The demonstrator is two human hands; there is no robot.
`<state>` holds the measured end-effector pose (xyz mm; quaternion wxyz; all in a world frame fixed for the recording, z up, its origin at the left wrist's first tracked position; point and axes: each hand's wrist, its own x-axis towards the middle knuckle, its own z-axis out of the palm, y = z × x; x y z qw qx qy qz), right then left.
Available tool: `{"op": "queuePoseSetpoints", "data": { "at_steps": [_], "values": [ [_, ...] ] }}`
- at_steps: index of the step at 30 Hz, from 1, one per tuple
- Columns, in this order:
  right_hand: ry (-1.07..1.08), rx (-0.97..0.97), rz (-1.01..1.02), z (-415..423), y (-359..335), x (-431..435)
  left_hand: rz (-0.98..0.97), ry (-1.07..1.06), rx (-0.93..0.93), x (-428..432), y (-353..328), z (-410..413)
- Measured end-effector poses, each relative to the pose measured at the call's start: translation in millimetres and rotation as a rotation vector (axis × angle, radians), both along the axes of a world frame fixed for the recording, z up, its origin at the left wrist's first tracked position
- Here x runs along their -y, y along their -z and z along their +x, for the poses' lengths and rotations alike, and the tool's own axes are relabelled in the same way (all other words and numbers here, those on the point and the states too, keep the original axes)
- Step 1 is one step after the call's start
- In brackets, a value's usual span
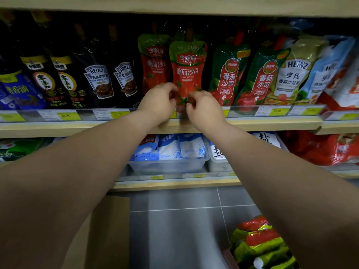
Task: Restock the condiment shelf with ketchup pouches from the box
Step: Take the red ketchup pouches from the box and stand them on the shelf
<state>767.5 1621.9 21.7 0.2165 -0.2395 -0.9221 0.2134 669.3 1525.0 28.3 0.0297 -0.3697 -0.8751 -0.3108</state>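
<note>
This is a shop aisle, a grocery. The wooden shelf (pixel 272 126) carries a clear rail of yellow price tags (pixel 118 114) along its front edge. Above that rail stand rows of packaged sauces: dark Heinz pouches (pixel 99 82) and ketchup pouches (pixel 187 70). Below the shelf sit bags of salt (pixel 182 146) in a clear bin, over grey floor tiles (pixel 184 220)

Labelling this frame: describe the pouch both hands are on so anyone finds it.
On the upper wooden shelf, mid-row, stand red ketchup pouches. The target pouch is the front green-topped one, pinched low by the left hand and right hand; its dark-green neighbours read TOMATO KETCHUP.
</note>
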Motion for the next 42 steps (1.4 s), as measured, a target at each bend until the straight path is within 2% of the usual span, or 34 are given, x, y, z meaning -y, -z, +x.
{"op": "queuePoseSetpoints", "data": {
  "at_steps": [5, 16, 21, 29, 36, 40, 42],
  "values": [
    [-0.008, 0.098, 0.08, -1.8, 3.0, -2.5, -0.043, 0.019, 0.051, -3.9, 0.8, -2.6],
    [-0.026, 0.293, 0.151, -15.5, -1.3, -3.7, -0.209, 0.073, 0.005, -18.3, 1.3, -11.8],
    [0.013, 0.342, 0.089, -24.3, -5.5, -7.7, -0.27, 0.083, -0.012, -25.5, -1.4, -15.4],
    [0.011, 0.537, 0.018, -38.2, -12.6, -13.5, -0.37, 0.138, -0.053, -32.0, -4.3, -23.4],
    [0.001, 0.66, 0.031, -44.9, -22.5, -15.9, -0.428, 0.16, -0.012, -39.0, -0.8, -34.0],
    [0.014, 0.649, -0.013, -47.9, -22.7, -17.0, -0.414, 0.163, 0.02, -38.0, -0.5, -38.5],
    [0.039, 0.534, -0.062, -45.8, -16.2, -17.2, -0.351, 0.161, 0.017, -33.6, -1.7, -38.3]
  ]
}}
